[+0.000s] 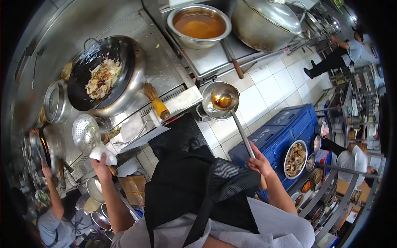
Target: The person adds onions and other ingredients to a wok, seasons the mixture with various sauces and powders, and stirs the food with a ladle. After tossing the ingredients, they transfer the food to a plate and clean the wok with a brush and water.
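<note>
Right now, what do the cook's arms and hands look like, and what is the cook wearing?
Both arms are bare from hand to above the elbow, with no gloves, watch or rings that I can make out. The left hand and right hand come out of short grey sleeves. A black apron with a mesh panel covers the front.

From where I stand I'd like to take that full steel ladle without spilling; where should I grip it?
Grip the long steel ladle on the bare handle between bowl and right hand, coming from above. The bowl sits level with brown liquid in it, so the straight handle is probably the safe part.
</note>
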`<state>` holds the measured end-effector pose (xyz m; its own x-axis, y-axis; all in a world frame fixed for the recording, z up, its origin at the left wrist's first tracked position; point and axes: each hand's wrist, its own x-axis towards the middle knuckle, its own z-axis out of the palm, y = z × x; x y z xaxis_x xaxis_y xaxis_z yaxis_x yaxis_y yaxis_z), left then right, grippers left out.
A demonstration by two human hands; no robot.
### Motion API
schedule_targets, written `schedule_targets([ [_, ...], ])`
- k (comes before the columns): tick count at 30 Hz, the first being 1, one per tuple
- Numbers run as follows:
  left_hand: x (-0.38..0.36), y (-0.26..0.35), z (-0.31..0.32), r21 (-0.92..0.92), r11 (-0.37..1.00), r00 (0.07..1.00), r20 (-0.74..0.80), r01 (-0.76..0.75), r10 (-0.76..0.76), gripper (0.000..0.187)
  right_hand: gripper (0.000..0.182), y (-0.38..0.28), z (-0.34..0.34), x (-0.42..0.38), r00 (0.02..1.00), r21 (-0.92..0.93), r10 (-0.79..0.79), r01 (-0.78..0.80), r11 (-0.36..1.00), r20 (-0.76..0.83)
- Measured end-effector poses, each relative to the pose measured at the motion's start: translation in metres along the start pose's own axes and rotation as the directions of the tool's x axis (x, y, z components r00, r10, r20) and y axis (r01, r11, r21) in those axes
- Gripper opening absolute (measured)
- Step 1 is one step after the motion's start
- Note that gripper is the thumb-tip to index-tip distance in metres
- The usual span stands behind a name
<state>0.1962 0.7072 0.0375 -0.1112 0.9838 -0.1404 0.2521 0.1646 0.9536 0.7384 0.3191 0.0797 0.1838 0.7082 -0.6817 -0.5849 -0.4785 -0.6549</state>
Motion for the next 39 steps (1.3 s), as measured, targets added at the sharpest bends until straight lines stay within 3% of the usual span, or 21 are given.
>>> schedule_targets([
  [3, 0.007, 0.040, -0.023, -0.547, 0.836, 0.997, 0.080, 0.042, 0.002, 0.049, 0.083, -0.049, 0.051, -0.034, 0.998, -0.003, 0.054, -0.054, 0.999, 0.035],
  [6, 0.026, 0.046, -0.055, -0.749, 0.661, 0.996, 0.029, -0.037, 0.088, 0.054, 0.085, -0.083, 0.103, -0.035, 0.982, 0.169, 0.072, -0.102, 0.980, 0.176],
  [8, 0.040, 0.055, -0.053, -0.869, 0.495, 0.995, 0.061, 0.012, 0.084, 0.054, 0.087, -0.103, 0.139, -0.017, 0.976, 0.096, 0.102, -0.122, 0.988, 0.191],
  [10, 0.066, 0.027, -0.054, -0.800, 0.589, 0.987, 0.157, 0.113, 0.024, 0.049, 0.088, -0.112, 0.167, 0.019, 0.957, -0.025, 0.093, -0.089, 0.996, 0.274],
  [12, 0.082, -0.001, -0.040, -0.603, 0.738, 0.953, 0.204, 0.301, -0.222, 0.046, 0.087, -0.125, 0.212, 0.054, 0.914, -0.090, 0.066, -0.032, 0.995, 0.401],
  [14, 0.070, 0.026, -0.016, -0.647, 0.676, 0.933, 0.294, 0.354, -0.207, 0.036, 0.083, -0.141, 0.274, 0.079, 0.897, -0.123, 0.086, -0.036, 0.992, 0.433],
  [15, 0.073, 0.026, -0.012, -0.647, 0.646, 0.912, 0.334, 0.406, -0.239, 0.035, 0.080, -0.150, 0.299, 0.097, 0.904, -0.271, 0.107, 0.010, 0.963, 0.414],
  [18, 0.091, 0.015, -0.004, -0.658, 0.559, 0.860, 0.435, 0.505, -0.265, 0.034, 0.078, -0.164, 0.372, 0.153, 0.920, -0.598, 0.052, 0.208, 0.774, 0.388],
  [21, 0.117, 0.005, 0.003, -0.690, 0.496, 0.850, 0.438, 0.527, -0.295, 0.034, 0.079, -0.157, 0.398, 0.213, 0.938, -0.734, 0.010, 0.265, 0.625, 0.347],
  [22, 0.121, 0.008, 0.005, -0.692, 0.478, 0.841, 0.445, 0.541, -0.307, 0.036, 0.080, -0.152, 0.404, 0.223, 0.911, -0.903, -0.211, 0.392, 0.176, 0.354],
  [23, 0.127, 0.010, 0.005, -0.693, 0.461, 0.833, 0.453, 0.553, -0.319, 0.038, 0.081, -0.149, 0.409, 0.229, 0.805, -0.887, -0.391, 0.338, -0.314, 0.446],
  [24, 0.134, 0.012, 0.005, -0.605, 0.539, 0.805, 0.508, 0.587, -0.307, 0.045, 0.081, -0.152, 0.416, 0.221, 0.800, -0.880, -0.388, 0.343, -0.328, 0.457],
  [26, 0.147, 0.025, 0.022, -0.645, 0.482, 0.805, 0.494, 0.593, -0.329, 0.047, 0.083, -0.164, 0.425, 0.188, 0.915, -0.938, -0.272, 0.227, -0.263, 0.297],
  [27, 0.157, 0.029, 0.032, -0.645, 0.460, 0.792, 0.513, 0.610, -0.332, 0.048, 0.083, -0.166, 0.424, 0.176, 0.912, -0.932, -0.272, 0.230, -0.279, 0.306],
  [30, 0.196, 0.034, 0.071, -0.631, 0.449, 0.774, 0.543, 0.632, -0.325, 0.041, 0.087, -0.171, 0.408, 0.159, 0.865, -0.842, -0.060, 0.466, -0.273, 0.498],
  [32, 0.222, 0.027, 0.102, -0.616, 0.538, 0.818, 0.429, 0.575, -0.383, 0.027, 0.089, -0.165, 0.437, 0.166, 0.966, -0.877, 0.045, 0.251, -0.409, 0.256],
  [33, 0.225, 0.020, 0.109, -0.610, 0.539, 0.814, 0.439, 0.580, -0.380, 0.027, 0.089, -0.155, 0.444, 0.180, 0.970, -0.868, 0.005, 0.220, -0.446, 0.243],
  [35, 0.214, 0.006, 0.123, -0.543, 0.670, 0.862, 0.332, 0.507, -0.383, 0.014, 0.087, -0.143, 0.436, 0.214, 0.942, -0.802, -0.079, 0.230, -0.551, 0.325],
  [36, 0.190, 0.006, 0.119, -0.714, 0.527, 0.883, 0.316, 0.462, -0.346, 0.012, 0.087, -0.151, 0.438, 0.203, 0.941, -0.809, -0.090, 0.229, -0.541, 0.327],
  [37, 0.162, 0.015, 0.111, -0.775, 0.524, 0.931, 0.230, 0.352, -0.285, 0.015, 0.088, -0.164, 0.447, 0.181, 0.956, -0.813, -0.020, 0.238, -0.531, 0.293],
  [39, 0.109, 0.049, 0.086, -0.720, 0.559, 0.908, 0.270, 0.411, -0.320, 0.021, 0.091, -0.178, 0.438, 0.152, 0.959, -0.801, 0.098, 0.277, -0.531, 0.267],
])
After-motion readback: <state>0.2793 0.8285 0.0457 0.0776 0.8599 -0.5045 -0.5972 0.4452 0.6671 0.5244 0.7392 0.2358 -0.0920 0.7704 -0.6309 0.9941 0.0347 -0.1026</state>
